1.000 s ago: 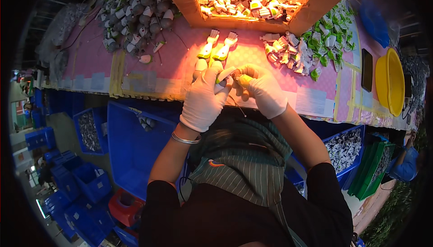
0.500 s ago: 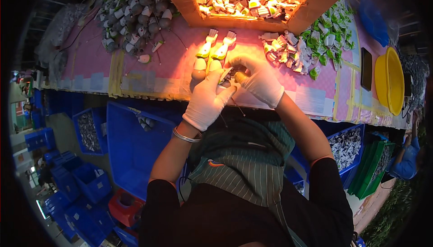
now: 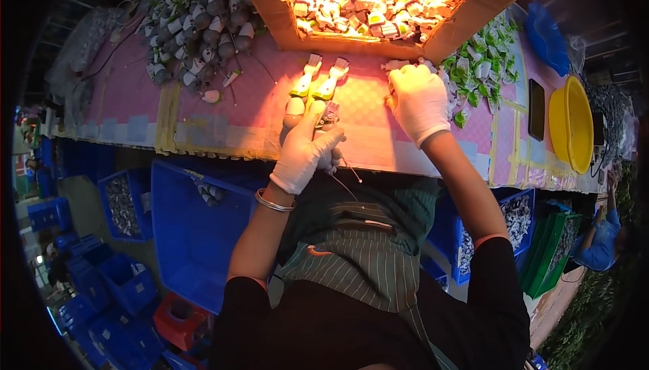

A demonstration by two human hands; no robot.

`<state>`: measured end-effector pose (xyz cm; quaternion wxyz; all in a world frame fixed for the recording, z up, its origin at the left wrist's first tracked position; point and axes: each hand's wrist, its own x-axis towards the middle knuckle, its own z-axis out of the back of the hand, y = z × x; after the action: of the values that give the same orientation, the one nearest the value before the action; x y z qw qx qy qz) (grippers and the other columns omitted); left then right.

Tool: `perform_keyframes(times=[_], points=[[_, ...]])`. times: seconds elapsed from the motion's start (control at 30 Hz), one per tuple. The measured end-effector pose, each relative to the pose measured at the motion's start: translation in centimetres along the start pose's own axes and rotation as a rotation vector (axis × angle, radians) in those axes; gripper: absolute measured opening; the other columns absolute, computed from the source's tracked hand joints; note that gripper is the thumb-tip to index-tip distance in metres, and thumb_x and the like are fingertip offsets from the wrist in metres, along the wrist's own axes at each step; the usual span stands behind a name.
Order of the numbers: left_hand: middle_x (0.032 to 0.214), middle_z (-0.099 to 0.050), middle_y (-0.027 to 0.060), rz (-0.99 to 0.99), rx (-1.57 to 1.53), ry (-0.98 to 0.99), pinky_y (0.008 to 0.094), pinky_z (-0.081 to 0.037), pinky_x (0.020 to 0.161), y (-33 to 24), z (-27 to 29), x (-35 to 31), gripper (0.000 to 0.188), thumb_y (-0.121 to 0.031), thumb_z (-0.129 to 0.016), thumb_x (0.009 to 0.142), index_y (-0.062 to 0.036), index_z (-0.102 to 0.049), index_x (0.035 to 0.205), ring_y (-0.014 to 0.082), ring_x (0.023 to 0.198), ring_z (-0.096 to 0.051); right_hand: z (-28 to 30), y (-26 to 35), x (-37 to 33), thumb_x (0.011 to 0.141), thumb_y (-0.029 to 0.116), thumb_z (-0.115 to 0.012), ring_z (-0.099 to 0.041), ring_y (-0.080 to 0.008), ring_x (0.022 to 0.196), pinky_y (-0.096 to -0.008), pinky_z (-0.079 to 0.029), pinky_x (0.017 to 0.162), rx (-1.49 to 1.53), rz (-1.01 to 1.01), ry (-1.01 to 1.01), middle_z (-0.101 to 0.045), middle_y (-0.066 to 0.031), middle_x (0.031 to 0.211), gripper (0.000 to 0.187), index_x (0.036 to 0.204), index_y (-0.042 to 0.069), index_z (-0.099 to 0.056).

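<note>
a green apron (image 3: 358, 268) with pale stripes is nearest, at the bottom of the frame. above it, the gloved left hand (image 3: 301, 157) has its fingers closed around a small rounded piece (image 3: 327, 116), thin wires (image 3: 349, 170) trailing from it over the worktop's edge. the gloved right hand (image 3: 420, 103) curls its fingers close together at a heap of ribbed white parts (image 3: 395, 64); whether they pinch one i cannot tell.

below the worktop, left, a large blue bin (image 3: 182, 235) has a few grey-white pieces near its top; a smaller blue bin (image 3: 144, 225) beside it is well filled with similar ones. at lower right are another blue bin (image 3: 443, 225) of white-and-dark pieces and a green crate (image 3: 541, 262) with small parts.

on the pink, taped worktop (image 3: 253, 113), two white-and-green assemblies (image 3: 329, 86) with rounded ends lie side by side. farther up, bulbous grey-and-white parts (image 3: 203, 25) heap at upper left, glossy green-and-white parts (image 3: 480, 66) at upper right, near a round yellow basin (image 3: 578, 127). at top centre, a brown cardboard box (image 3: 351, 47) holds brightly lit white-and-green pieces.
</note>
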<state>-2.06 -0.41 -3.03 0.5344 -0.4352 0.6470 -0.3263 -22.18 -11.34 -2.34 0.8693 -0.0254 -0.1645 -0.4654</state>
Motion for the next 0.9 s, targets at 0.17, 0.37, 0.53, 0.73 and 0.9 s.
perform_keyframes(times=[0.17,0.37,0.53,0.73,0.9], points=[[0.087,-0.060,0.0083,0.000,-0.082,0.039,0.0258,-0.049,0.046,0.1,0.2,0.1,0.043,-0.017,-0.062,0.092,-0.0047,-0.043,0.128,0.0131,0.058,-0.060,-1.3,-0.4,-0.6,0.072,0.011,-0.066,-0.058,-0.0282,0.079,-0.0383,-0.049,0.066,-0.108,0.077,0.011,-0.058,-0.0095,0.078,0.011,0.081,0.008,-0.060],[0.087,-0.060,0.0068,-0.002,-0.040,0.045,0.0266,-0.050,0.046,0.0,0.0,-0.1,0.042,-0.018,-0.062,0.092,-0.0044,-0.043,0.127,0.0130,0.059,-0.060,-0.5,0.0,-2.3,0.073,0.004,-0.067,-0.061,-0.0278,0.082,-0.0354,-0.050,0.068,0.242,0.024,0.088,-0.060,-0.0109,0.081,0.017,0.089,0.007,-0.062],[0.087,-0.060,0.0065,0.034,-0.063,0.064,0.0259,-0.049,0.048,-0.5,-0.9,0.0,0.034,-0.020,-0.062,0.092,-0.0035,-0.046,0.117,0.0122,0.057,-0.058,-0.8,0.8,-3.4,0.077,-0.004,-0.068,-0.063,-0.0180,0.089,-0.0275,-0.051,0.076,0.799,-0.230,0.118,-0.061,-0.0076,0.088,0.018,0.092,0.004,-0.062],[0.082,-0.059,0.0066,0.052,-0.056,0.119,0.0252,-0.048,0.049,-0.7,-2.0,0.1,0.033,-0.023,-0.063,0.092,-0.0018,-0.047,0.111,0.0119,0.056,-0.057,-1.4,2.2,-2.9,0.082,-0.003,-0.069,-0.057,-0.0125,0.100,-0.0275,-0.050,0.089,1.403,-0.150,-0.052,-0.055,-0.0048,0.104,0.019,0.098,-0.001,-0.061],[0.071,-0.058,0.0072,0.074,-0.062,0.186,0.0244,-0.047,0.048,-0.5,-2.6,0.4,0.031,-0.023,-0.062,0.092,-0.0020,-0.048,0.109,0.0120,0.054,-0.056,-2.7,3.0,-2.9,0.077,-0.009,-0.071,-0.057,-0.0147,0.098,-0.0274,-0.049,0.088,1.368,-0.199,-0.244,-0.056,-0.0044,0.099,0.021,0.093,0.001,-0.061]])
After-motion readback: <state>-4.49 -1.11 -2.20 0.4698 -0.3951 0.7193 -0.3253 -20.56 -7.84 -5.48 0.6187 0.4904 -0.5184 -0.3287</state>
